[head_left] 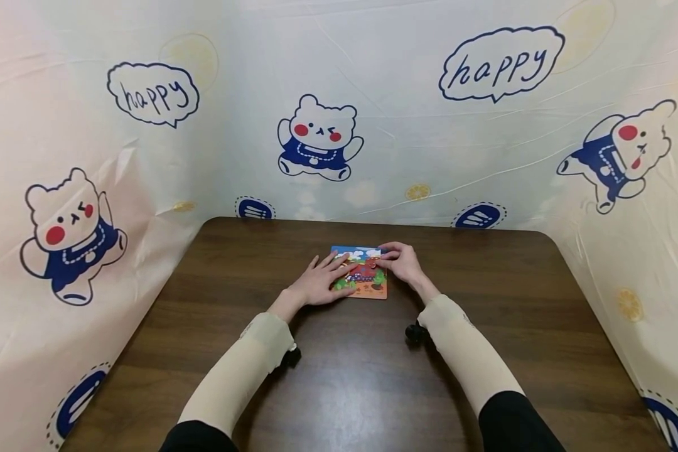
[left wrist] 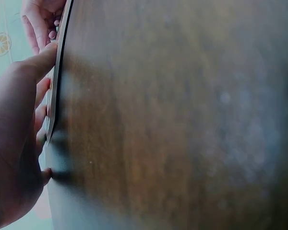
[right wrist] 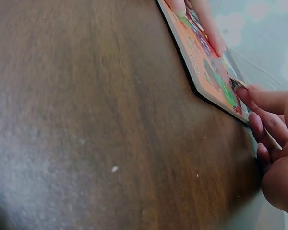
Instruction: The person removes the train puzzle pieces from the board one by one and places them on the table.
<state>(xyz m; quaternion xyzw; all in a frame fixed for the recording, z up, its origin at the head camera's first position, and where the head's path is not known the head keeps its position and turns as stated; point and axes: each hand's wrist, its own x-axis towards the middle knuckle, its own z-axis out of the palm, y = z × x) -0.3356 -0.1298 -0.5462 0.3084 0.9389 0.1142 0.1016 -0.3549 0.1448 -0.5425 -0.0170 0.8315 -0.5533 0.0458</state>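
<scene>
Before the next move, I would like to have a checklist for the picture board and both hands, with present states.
1. Picture board lies on the table: ok.
2. Left hand rests on the board, fingers spread: ok.
3. Right hand pinches a thin piece at the board: ok.
4. Picture fully uncovered: not ok, fingers hide part.
5. Piece completely free of the board: cannot tell.

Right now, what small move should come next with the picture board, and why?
Perhaps the right hand should ease upward slightly: it seems to pinch a small flat piece whose edge tilts above the picture board, while the left hand spreads across the board and could steady it.
</scene>
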